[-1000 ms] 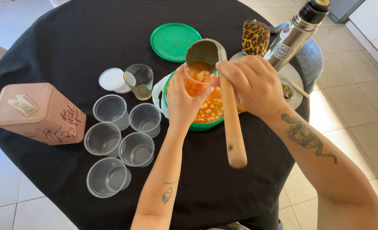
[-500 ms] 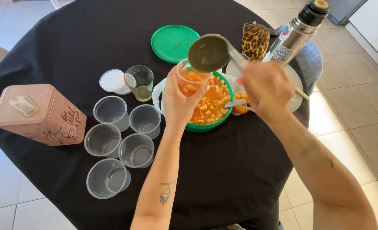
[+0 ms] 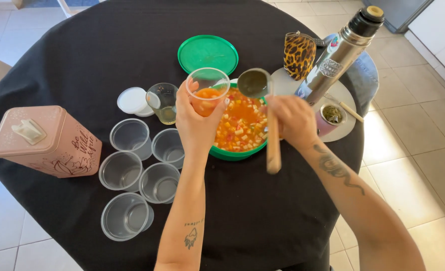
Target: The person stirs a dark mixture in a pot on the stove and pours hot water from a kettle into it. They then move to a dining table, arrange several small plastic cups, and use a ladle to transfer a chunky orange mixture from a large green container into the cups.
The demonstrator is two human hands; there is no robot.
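My left hand [image 3: 197, 125] holds a clear plastic cup [image 3: 207, 90] partly filled with orange fruit salad, just left of and over a green bowl [image 3: 232, 153] of diced fruit in juice. My right hand [image 3: 292, 120] grips a ladle by its wooden handle [image 3: 273, 150], with the metal scoop [image 3: 254, 83] raised above the bowl's far rim, close to the cup's right side. The scoop looks nearly empty.
Several empty clear cups [image 3: 132, 180] stand left of the bowl, beside a pink tin [image 3: 44, 143]. A green lid [image 3: 207, 52], a white lid [image 3: 132, 100], a small glass [image 3: 163, 103], a leopard-print cup [image 3: 299, 54], a steel thermos [image 3: 345, 47] and a small filled cup [image 3: 330, 116] share the round black table [image 3: 82, 45].
The ladle has swung from pouring over the cup to a raised position beside it. My right hand moved right then back toward the bowl; the cup stays held.
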